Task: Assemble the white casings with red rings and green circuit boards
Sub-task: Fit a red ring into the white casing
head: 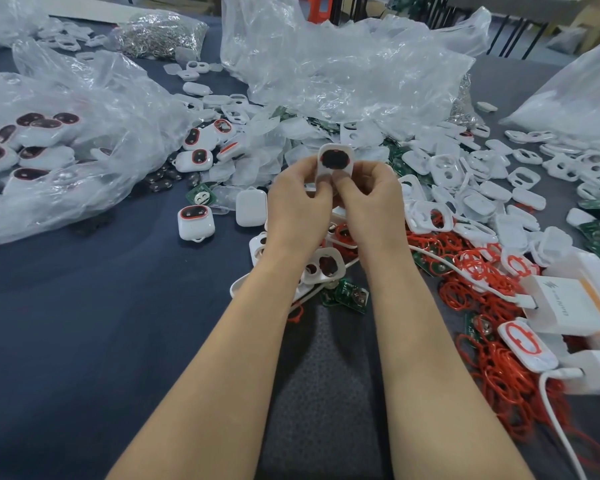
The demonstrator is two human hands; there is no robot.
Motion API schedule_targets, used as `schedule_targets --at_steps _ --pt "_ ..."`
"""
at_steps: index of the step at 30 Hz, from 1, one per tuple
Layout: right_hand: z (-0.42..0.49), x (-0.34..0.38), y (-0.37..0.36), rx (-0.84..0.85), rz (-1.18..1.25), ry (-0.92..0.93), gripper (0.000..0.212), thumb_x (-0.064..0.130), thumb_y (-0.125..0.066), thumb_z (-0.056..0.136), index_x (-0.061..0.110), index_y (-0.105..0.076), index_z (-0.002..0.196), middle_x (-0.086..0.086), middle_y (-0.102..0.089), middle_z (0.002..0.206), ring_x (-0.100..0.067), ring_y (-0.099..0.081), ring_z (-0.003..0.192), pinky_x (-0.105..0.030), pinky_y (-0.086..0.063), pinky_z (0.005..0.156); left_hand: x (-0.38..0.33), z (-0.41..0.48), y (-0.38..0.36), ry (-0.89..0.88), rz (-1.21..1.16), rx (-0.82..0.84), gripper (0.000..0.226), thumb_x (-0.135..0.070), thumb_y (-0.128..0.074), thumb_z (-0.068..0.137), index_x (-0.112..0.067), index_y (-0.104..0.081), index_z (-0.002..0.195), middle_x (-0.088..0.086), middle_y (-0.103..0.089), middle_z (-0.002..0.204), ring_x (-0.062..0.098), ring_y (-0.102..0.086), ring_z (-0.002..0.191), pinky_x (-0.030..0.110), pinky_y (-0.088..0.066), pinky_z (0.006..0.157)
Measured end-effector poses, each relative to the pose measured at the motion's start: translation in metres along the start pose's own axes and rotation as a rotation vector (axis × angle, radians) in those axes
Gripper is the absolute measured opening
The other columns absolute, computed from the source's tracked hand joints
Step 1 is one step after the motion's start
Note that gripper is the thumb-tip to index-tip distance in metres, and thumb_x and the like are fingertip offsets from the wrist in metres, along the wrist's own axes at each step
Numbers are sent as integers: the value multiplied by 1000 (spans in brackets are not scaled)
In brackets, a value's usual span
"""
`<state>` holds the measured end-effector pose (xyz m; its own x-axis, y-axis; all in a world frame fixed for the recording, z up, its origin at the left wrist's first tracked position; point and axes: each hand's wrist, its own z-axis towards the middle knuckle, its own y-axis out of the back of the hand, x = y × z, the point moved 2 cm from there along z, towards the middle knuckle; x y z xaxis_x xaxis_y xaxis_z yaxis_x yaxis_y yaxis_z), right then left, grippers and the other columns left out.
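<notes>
A white casing [334, 161] is held upright above the desk [101, 306], in the middle of the view. It is gripped from both sides: the left hand [298, 209] is curled round its left edge and the right hand [371, 202] round its right edge, with both thumbs laid on its lower front face. The two hands are set close together, touching below the casing. A dark round opening edged in red is seen in the casing's upper half.

Beneath the forearms, a few open casings and a green circuit board [348, 296] are scattered on the desk. A tangled heap of red rings [509, 375] is spread to the right, beside a white box [575, 306] and a white cable [561, 438]. Further back on the right, a pile of empty casings [464, 174] is seen. A finished casing [195, 221] is placed alone on the left, near a clear plastic bag [49, 150] in which more finished ones are kept.
</notes>
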<state>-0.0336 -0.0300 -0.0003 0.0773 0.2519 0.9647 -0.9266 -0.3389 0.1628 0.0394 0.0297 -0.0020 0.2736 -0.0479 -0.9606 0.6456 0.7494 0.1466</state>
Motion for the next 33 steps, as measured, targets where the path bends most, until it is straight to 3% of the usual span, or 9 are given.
schedule_targets --at_steps 3,5,7,9,15,22,26,29,33 --pt "1 3 8 0 -4 -2 9 24 -65 89 17 -62 95 -1 -68 94 -15 -65 87 -32 -54 82 -1 0 3 48 -34 14 20 -4 -50 95 -15 -66 99 5 -72 93 20 -70 90 40 -56 87" --pt "7 5 22 -83 -12 -7 5 29 -62 90 25 -60 93 2 -67 97 -14 -64 92 -33 -54 85 0 3 9 123 -138 -27 19 -2 -50 95 -15 -64 93 3 -70 88 12 -71 79 28 -58 78" --pt "13 8 41 -228 -28 -27 7 25 -59 91 29 -58 87 0 -67 97 -19 -64 94 -39 -54 88 1 5 14 224 -302 -88 16 -2 -51 95 -12 -62 90 2 -69 85 2 -68 64 15 -54 65" --pt "17 7 56 -289 -128 -38 14 15 -57 89 27 -60 85 0 -65 90 -21 -64 89 -41 -53 87 2 6 17 294 -410 -126 12 -6 -52 96 -9 -63 91 3 -70 83 -1 -65 59 14 -52 62" --pt "16 5 61 15 -637 -35 19 10 -57 84 24 -70 88 14 -59 75 -2 -51 68 -14 -36 57 2 6 18 375 -494 -152 17 -8 -48 96 -16 -56 84 -8 -70 65 0 -61 59 15 -51 58" --pt "10 16 25 107 -720 143 15 26 -63 88 16 -73 95 2 -69 90 -11 -60 83 -22 -40 73 2 6 18 371 -536 -154 4 -10 -52 96 -12 -55 93 2 -67 78 2 -65 61 17 -52 58" --pt "15 0 -3 275 -958 27 35 37 -61 90 8 -65 108 -10 -66 104 -26 -61 99 -36 -51 86 5 7 18 354 -547 -150 10 -4 -55 95 -6 -53 105 8 -69 85 4 -69 63 16 -53 60" --pt "19 -3 0 197 -856 17 23 23 -57 90 10 -70 104 -11 -67 106 -28 -61 101 -30 -48 83 5 7 17 335 -519 -157 13 -7 -53 98 -3 -51 110 10 -67 90 5 -68 62 16 -53 61" --pt "20 -2 20 128 -521 -25 19 24 -62 89 15 -74 100 1 -69 93 -17 -63 90 -28 -47 82 2 6 13 325 -525 -131 13 -6 -47 100 -9 -47 113 11 -68 94 4 -67 60 16 -54 61"
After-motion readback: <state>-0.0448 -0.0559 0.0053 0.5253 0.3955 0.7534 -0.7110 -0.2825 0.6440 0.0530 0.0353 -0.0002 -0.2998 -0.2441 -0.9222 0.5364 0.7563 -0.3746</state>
